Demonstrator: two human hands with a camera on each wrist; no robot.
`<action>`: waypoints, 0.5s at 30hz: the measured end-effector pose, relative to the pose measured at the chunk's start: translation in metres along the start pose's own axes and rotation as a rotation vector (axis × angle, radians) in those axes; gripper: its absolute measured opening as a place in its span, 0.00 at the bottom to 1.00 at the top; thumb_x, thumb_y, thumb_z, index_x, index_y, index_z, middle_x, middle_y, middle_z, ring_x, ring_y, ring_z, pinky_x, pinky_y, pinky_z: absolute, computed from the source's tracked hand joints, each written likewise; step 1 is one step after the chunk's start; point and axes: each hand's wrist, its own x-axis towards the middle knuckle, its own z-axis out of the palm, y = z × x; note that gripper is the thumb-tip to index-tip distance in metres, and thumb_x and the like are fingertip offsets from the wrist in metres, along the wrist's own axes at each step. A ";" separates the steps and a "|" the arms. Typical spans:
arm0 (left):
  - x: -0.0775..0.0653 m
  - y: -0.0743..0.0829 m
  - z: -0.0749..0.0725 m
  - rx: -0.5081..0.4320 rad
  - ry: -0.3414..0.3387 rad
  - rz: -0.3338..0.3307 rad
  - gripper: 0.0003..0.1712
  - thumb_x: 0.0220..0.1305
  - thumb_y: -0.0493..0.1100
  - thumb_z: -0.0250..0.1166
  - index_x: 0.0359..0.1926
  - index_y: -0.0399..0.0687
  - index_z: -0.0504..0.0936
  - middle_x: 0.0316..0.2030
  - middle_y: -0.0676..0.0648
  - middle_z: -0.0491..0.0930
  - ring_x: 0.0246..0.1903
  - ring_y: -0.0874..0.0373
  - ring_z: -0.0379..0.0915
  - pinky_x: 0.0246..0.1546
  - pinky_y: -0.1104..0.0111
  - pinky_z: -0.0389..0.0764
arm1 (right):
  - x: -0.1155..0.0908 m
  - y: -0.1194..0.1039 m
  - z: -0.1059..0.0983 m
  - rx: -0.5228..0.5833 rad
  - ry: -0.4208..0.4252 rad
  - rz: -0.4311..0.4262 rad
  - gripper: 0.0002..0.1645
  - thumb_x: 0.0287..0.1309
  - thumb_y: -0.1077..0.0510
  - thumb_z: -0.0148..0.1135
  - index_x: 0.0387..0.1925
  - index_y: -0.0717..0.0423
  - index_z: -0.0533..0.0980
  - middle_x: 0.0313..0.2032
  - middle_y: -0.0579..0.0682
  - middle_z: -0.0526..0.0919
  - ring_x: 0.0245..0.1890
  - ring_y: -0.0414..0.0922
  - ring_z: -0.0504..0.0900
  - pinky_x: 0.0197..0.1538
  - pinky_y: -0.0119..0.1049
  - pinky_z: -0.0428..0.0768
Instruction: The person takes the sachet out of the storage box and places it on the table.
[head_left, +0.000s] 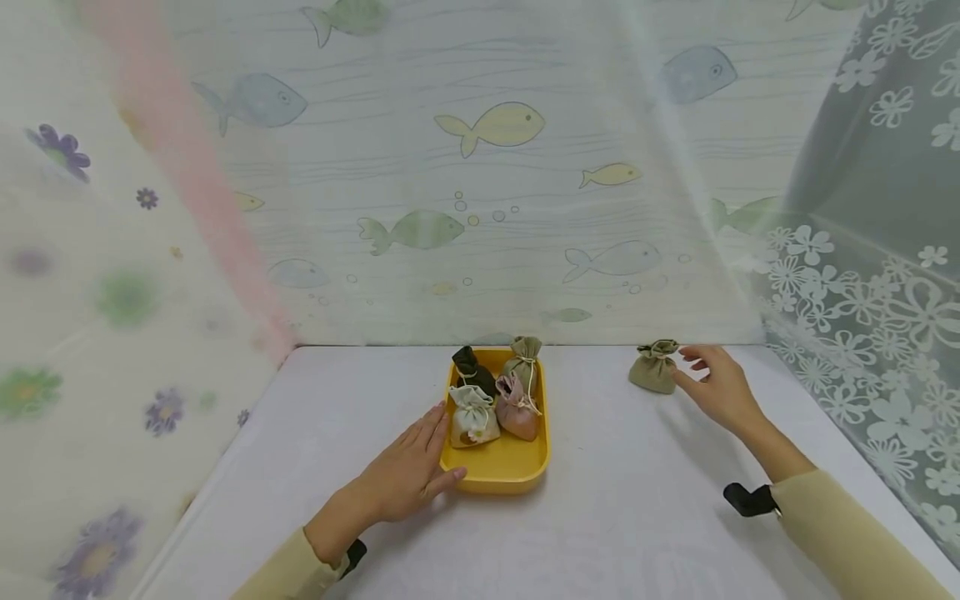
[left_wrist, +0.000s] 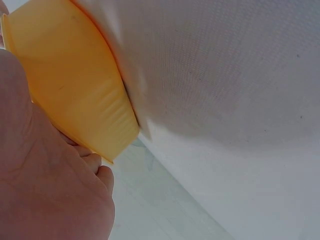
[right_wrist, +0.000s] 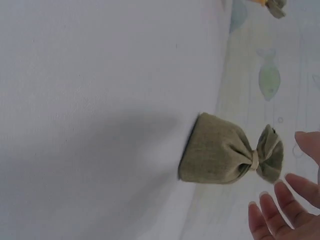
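A yellow tray (head_left: 501, 482) holds several small drawstring pouches: a black one (head_left: 474, 377), a green one (head_left: 522, 358), a white one (head_left: 475, 414) and a pink one (head_left: 517, 410). My left hand (head_left: 408, 467) rests along the tray's left side, fingers extended and thumb at the front rim; in the left wrist view the palm lies by the tray wall (left_wrist: 75, 85). Over on the right, an olive-green pouch (head_left: 654, 369) stands upright on the table. My right hand (head_left: 717, 387) is right beside its gathered top, thumb and fingers spread and holding nothing.
The white tabletop (head_left: 600, 508) ends at a hanging curtain printed with fish (head_left: 427, 229). A flowered curtain (head_left: 165, 412) borders the left side, and a sheer lace-like curtain (head_left: 892, 308) borders the right.
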 end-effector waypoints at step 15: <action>0.000 0.001 -0.001 0.008 -0.014 -0.013 0.53 0.77 0.71 0.42 0.80 0.32 0.46 0.81 0.36 0.37 0.81 0.45 0.34 0.78 0.49 0.49 | -0.007 -0.049 0.019 0.119 -0.130 -0.032 0.27 0.68 0.56 0.67 0.61 0.68 0.74 0.55 0.65 0.78 0.51 0.62 0.78 0.50 0.56 0.78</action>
